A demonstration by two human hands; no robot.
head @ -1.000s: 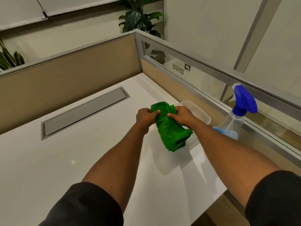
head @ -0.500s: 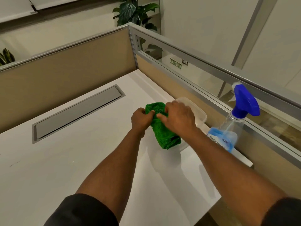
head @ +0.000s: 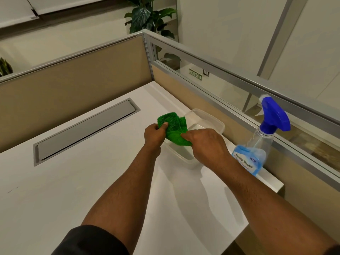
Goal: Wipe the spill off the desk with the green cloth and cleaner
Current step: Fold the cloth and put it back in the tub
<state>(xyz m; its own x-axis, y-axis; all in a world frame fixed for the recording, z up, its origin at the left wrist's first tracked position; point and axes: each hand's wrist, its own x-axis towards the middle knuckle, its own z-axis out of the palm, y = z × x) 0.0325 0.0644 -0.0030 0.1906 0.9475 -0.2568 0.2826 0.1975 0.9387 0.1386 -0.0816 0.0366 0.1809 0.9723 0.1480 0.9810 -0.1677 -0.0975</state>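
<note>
I see the white desk (head: 77, 190) filling the lower frame. Clear tray (head: 211, 120) at center-right, contents unclear. Spray bottle (head: 257, 144) at right, blue liquid low inside. My left hand (head: 153, 134) and right hand (head: 206, 142) both pinch the green cloth (head: 173, 128) over the tray.

There is a single view, from a camera worn on the person's head. It looks forward and steeply down over both forearms onto the white surface (head: 77, 190). The wide lens bends the partition rails. The spray bottle (head: 257, 144) serves as landmark: it stands at the right side of the view, against the glazed partition (head: 230, 85). Left of the bottle, close to the middle of the picture, lie the two hands. Further left is the grey cable hatch (head: 82, 131). Beyond the bottle, at the top edge, a plant (head: 147, 15) shows.
</note>
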